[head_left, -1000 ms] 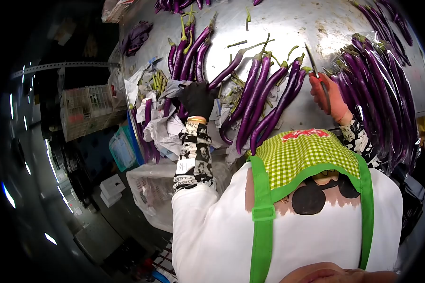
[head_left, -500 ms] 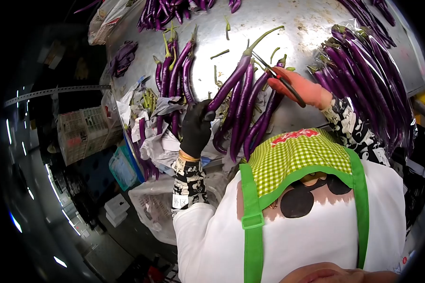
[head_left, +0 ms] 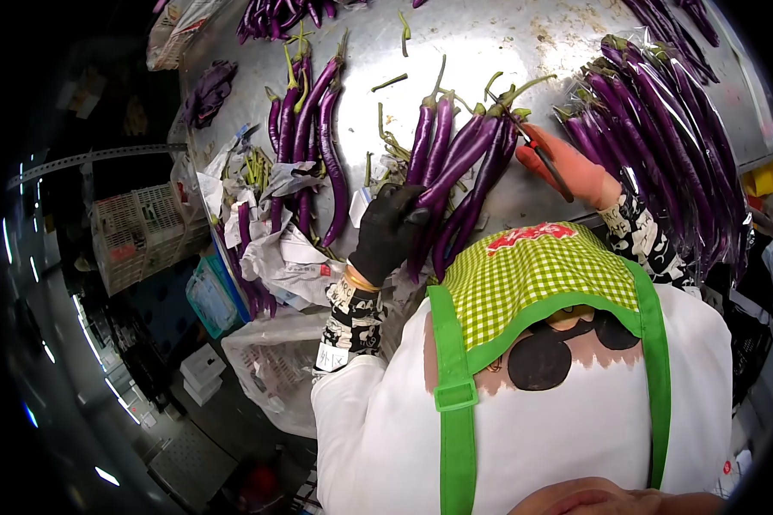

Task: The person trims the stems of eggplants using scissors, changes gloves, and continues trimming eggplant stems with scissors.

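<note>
My left hand point(head_left: 388, 230), in a black glove, is closed around the lower part of a long purple eggplant point(head_left: 462, 167). That eggplant slants up to the right, its green stem point(head_left: 534, 87) pointing away from me. In an orange glove, my right hand point(head_left: 573, 168) grips a pair of scissors point(head_left: 551, 168) with dark handles. The scissor blades reach the stem end of the held eggplant; whether they touch it I cannot tell. Under and beside it lie several more eggplants point(head_left: 489, 176), partly hidden by the held one.
Bagged eggplants point(head_left: 653, 146) lie to the right on the metal table point(head_left: 507, 34). Another group of eggplants point(head_left: 305, 120) and crumpled paper point(head_left: 285, 266) are on the left. Cut stem pieces point(head_left: 389, 82) are scattered about. A plastic-lined basket point(head_left: 270, 369) stands below the table edge.
My left hand has moved right with the eggplant, bringing its stem end over to the scissors. The view has shifted slightly. An eggplant in the left group now lies apart from its neighbours.
</note>
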Motion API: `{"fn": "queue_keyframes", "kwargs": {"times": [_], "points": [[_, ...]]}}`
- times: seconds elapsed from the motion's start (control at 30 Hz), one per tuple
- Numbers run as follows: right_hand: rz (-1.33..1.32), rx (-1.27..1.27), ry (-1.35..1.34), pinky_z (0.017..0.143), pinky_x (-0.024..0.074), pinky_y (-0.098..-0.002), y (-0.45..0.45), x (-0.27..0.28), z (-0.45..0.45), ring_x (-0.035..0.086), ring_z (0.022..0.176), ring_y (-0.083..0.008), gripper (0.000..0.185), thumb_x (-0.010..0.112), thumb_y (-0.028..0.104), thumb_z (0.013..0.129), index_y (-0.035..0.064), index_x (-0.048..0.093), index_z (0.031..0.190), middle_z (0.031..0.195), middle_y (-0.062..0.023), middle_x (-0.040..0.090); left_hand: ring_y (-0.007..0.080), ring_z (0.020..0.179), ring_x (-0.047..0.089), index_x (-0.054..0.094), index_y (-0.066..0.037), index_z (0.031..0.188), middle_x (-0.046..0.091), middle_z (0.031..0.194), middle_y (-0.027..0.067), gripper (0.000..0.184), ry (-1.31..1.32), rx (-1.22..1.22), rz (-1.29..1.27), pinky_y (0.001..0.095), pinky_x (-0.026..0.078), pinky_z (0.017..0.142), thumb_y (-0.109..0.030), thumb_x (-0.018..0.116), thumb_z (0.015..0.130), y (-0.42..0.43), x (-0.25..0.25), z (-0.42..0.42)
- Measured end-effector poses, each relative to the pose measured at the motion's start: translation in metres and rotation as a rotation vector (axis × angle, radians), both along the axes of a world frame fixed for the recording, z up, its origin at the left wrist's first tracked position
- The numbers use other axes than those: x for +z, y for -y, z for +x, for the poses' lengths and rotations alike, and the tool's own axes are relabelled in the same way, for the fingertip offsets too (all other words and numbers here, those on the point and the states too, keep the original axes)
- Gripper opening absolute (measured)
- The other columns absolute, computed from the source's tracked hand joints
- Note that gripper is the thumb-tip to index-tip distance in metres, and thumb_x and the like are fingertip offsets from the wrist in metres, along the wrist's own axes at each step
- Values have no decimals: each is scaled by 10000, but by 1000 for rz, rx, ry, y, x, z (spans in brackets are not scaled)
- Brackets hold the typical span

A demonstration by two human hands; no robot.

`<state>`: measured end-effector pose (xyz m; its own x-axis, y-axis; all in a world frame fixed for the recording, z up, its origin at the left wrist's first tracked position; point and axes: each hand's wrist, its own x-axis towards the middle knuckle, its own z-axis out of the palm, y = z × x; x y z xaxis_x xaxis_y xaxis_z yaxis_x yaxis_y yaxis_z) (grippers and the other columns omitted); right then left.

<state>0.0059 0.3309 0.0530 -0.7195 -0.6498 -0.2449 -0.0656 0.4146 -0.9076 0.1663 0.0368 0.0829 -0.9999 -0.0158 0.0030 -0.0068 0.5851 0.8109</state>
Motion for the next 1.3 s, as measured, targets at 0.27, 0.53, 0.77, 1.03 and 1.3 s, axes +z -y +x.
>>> {"fn": "queue_keyframes", "kwargs": {"times": [0.27,0.53,0.77,1.03,1.3], "points": [[10,-138,341,704,473,-254,-20,5,3,575,809,-100,364,598,252,1013,-15,531,1251,1002,-86,678,262,880,658,674,-45,1165,658,957,129,324,139,-61,14,365,517,778,-160,721,865,-20,0,-2],[320,-201,-194,745,525,-379,-52,-34,20,705,926,-301,304,563,172,995,-19,525,1229,1025,-215,694,327,894,662,683,-52,1138,675,939,166,362,53,352,-372,440,513,809,-340,671,919,-4,-40,-17],[583,-146,-285,814,511,-476,-36,-27,28,654,979,-424,562,643,319,940,-7,456,1358,1013,-260,688,351,843,673,669,-114,1007,688,893,137,376,370,220,-450,486,512,736,-458,657,855,9,-53,-21],[821,-22,-234,810,521,-494,-27,-22,19,677,931,-400,579,620,404,920,16,480,1327,975,-236,697,346,906,659,659,-71,1008,662,937,161,293,265,218,-492,451,520,809,-294,699,822,-1,-72,-24],[755,-68,-280,822,526,-476,-37,-33,23,670,967,-394,614,626,422,922,30,476,1370,1032,-228,686,294,843,662,674,-62,1015,656,908,143,295,161,235,-347,405,533,760,-259,747,808,14,-53,-23]]}}
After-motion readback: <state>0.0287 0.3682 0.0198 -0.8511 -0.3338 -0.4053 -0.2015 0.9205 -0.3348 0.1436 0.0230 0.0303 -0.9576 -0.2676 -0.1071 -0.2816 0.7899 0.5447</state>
